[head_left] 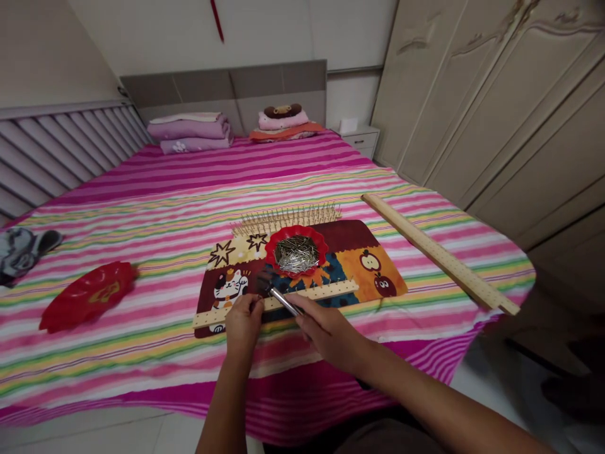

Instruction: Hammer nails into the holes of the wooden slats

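My right hand [324, 328] grips a hammer [285, 301] by its metal handle, its dark head blurred over a pale wooden strip [331, 291]. Beside that head, my left hand [244, 321] is closed in a pinch at the strip; whatever is between the fingertips is too small to make out. The strip has rows of small holes, and several nails stand up along its right part. It lies across a patterned mat [343, 238]. Just behind it sits a scalloped red bowl [270, 253] filled with loose nails [297, 253].
Wooden strips bristling with upright nails [288, 219] lie behind the bowl. More drilled strips [435, 252] rest at the right. A red dish [89, 296] and a grey cloth [23, 252] are at the left. Everything lies on a striped bed [165, 246]; its edge is near me.
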A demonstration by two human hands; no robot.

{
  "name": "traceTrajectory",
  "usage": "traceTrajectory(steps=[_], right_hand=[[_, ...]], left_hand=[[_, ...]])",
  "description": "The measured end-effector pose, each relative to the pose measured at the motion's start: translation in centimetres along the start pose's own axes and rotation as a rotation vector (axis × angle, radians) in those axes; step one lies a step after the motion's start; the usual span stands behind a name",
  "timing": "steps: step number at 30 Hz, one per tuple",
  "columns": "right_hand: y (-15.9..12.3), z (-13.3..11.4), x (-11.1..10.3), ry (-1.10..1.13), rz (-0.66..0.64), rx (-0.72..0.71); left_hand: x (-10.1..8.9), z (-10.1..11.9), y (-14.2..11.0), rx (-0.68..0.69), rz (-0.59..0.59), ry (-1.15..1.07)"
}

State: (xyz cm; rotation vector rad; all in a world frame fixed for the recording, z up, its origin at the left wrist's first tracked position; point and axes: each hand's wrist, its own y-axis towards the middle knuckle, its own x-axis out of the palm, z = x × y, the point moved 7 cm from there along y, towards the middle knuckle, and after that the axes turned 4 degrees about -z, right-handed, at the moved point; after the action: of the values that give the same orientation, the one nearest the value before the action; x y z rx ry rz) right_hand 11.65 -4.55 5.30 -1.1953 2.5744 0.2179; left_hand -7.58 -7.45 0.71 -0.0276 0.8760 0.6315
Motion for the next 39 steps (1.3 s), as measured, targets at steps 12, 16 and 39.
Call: traceTrajectory(steps=[12,16,39], right_hand=[[-0.5,-2.0,-1.1,-0.133,0.023,-0.061],[0.8,-2.4,-0.3,-0.153,-0.008,-0.126],[-16.8,9.8,-9.9,0.578,0.770,0.437]], left_hand=[[-0.1,-0.1,-0.1,-0.009,0.013,-0.021],[0.0,0.0,-0.2,0.005,0.034,0.006],[1.4,-2.5,2.6,0.246,-0.367,0.189]])
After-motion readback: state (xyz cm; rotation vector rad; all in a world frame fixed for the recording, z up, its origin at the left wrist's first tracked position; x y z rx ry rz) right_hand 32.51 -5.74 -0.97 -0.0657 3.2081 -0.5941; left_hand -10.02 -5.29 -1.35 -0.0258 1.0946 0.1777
